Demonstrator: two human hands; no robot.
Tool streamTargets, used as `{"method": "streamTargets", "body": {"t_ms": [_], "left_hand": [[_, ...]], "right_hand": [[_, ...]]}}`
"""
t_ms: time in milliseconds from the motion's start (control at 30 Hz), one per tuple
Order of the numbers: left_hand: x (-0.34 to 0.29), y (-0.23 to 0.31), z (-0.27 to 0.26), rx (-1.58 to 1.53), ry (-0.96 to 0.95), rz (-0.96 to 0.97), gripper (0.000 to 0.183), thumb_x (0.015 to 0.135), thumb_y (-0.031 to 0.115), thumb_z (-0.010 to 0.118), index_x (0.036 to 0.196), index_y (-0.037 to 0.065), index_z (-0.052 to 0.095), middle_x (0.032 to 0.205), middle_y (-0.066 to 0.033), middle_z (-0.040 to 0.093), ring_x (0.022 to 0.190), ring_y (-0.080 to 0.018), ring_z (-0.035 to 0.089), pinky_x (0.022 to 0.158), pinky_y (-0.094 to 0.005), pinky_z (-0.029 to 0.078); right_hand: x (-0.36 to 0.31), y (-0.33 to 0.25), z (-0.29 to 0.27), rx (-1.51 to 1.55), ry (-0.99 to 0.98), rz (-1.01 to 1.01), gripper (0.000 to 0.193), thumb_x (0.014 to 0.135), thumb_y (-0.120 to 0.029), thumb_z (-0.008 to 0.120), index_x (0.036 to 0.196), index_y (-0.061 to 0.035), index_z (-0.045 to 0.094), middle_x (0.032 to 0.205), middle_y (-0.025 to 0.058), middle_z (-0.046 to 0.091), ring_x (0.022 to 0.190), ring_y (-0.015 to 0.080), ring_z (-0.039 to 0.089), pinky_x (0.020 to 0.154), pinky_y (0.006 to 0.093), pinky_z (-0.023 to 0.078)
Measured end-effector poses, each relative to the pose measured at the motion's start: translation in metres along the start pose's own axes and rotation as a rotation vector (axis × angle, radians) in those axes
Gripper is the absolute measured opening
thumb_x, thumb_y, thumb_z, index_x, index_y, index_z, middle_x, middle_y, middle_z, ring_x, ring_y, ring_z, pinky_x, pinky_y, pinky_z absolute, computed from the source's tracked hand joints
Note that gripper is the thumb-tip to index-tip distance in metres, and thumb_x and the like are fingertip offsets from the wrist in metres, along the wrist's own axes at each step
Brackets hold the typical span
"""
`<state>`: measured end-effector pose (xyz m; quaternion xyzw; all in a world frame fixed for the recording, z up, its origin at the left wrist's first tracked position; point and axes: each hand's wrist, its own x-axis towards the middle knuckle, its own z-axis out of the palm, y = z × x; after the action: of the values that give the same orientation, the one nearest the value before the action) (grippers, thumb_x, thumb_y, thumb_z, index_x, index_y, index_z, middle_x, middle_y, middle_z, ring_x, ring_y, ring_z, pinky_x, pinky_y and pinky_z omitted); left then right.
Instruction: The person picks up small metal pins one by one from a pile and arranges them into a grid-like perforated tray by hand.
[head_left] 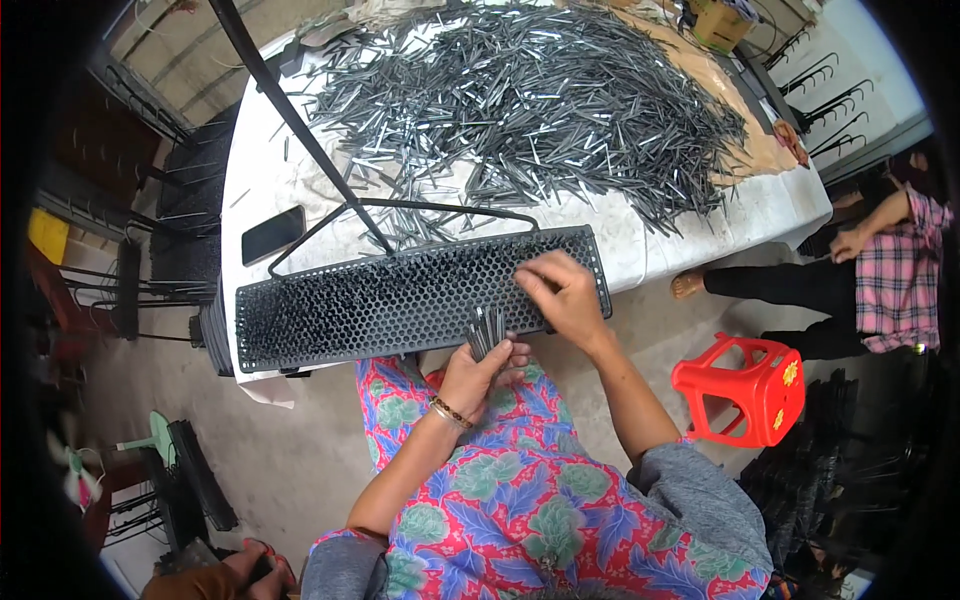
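Note:
My left hand is closed round a bundle of thin dark strips, their ends pointing up toward a long black perforated rack. This rack lies along the near edge of the table, with a wire frame at its back. Dark pieces fill many holes at its left part, while holes toward the right show open. Over the right part of the rack is my right hand, thumb and fingers pinched together; whatever they hold is too small to make out. Beyond the rack spreads a large heap of similar dark strips.
A white-covered table bears the heap and a dark phone. A black rod rises from the rack. To the right stand a red plastic stool and a person in a plaid shirt. More black racks stand at the left.

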<state>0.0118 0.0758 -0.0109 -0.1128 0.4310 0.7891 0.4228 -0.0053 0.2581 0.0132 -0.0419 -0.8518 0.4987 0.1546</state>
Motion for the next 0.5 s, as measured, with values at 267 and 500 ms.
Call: {"method": "streamTargets", "body": {"t_ms": [267, 500], "left_hand": [[-0.001, -0.006, 0.003, 0.044, -0.061, -0.038, 0.021, 0.090, 0.012, 0.057, 0.108, 0.000, 0.053, 0.097, -0.0125, 0.063, 0.084, -0.0166, 0.063, 0.070, -0.0294, 0.056], [-0.005, -0.006, 0.001, 0.024, -0.021, -0.037, 0.021, 0.090, 0.012, 0.057, 0.108, 0.001, 0.053, 0.097, -0.0116, 0.063, 0.083, -0.0161, 0.062, 0.071, -0.0292, 0.056]], "right_hand": [[0.026, 0.030, -0.001, -0.310, -0.001, -0.285, 0.019, 0.077, -0.008, 0.068, 0.096, -0.0037, 0.066, 0.091, 0.0111, 0.058, 0.078, 0.0268, 0.061, 0.068, 0.0329, 0.049], [0.029, 0.027, 0.000, -0.147, 0.051, -0.236, 0.012, 0.077, -0.007, 0.067, 0.088, -0.0020, 0.066, 0.089, 0.0112, 0.059, 0.077, 0.0260, 0.061, 0.068, 0.0324, 0.049]]}}
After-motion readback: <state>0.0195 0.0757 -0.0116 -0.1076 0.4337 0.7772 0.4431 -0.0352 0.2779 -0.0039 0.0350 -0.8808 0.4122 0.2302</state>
